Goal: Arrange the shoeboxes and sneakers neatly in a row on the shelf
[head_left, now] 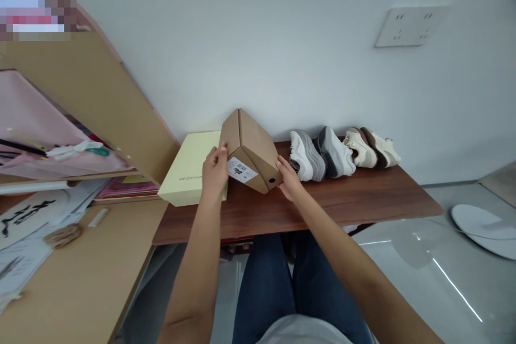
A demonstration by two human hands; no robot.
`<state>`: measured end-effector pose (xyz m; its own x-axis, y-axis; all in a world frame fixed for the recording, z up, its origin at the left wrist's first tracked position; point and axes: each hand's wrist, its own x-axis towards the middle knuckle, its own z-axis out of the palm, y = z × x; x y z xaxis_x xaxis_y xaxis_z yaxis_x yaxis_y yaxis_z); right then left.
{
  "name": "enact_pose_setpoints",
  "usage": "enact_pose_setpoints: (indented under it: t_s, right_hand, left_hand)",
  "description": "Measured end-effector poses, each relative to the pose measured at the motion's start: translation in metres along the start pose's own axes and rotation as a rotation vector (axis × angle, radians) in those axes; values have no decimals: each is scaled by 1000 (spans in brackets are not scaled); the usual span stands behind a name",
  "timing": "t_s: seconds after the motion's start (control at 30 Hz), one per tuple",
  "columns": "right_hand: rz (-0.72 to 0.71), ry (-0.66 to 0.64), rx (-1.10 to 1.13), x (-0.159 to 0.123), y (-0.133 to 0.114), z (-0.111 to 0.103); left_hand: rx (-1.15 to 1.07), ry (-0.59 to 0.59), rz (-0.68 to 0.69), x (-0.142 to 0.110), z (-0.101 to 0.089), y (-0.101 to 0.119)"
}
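Note:
A brown cardboard shoebox (258,142) is tilted between my two hands, its white printed label and a small dark hole facing me. My left hand (215,169) grips its left side, thumb on top near the label. At the lower right corner, my right hand (288,178) has its fingers closed on the box. Behind my left hand lies a pale yellow shoebox (189,161) with lettering on its lid, partly covered by the brown one. To the right of my right hand stand white and grey sneakers (308,156).
The shoes rest on a dark wooden bench (342,199) against a white wall. A beige and brown pair of sneakers (373,148) stands farther right. On the left is a desk (116,247) with papers and a shelf panel. A wall socket (413,27) is at upper right.

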<state>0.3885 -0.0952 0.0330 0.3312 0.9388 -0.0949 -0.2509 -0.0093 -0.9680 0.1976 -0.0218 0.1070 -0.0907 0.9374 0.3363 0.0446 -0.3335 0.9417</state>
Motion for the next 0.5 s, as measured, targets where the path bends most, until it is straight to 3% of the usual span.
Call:
enact_pose_setpoints:
  t_s: [0.2, 0.37, 0.5]
  right_hand:
    - [17, 19, -50, 1, 22, 4]
    - [-7, 115, -75, 6, 31, 2]
    - [-58, 28, -70, 6, 20, 3]
  left_hand:
    - [-102, 76, -157, -7, 14, 6]
    - [-173, 2, -195, -21, 25, 8]
    - [-128, -23, -208, -32, 34, 4]
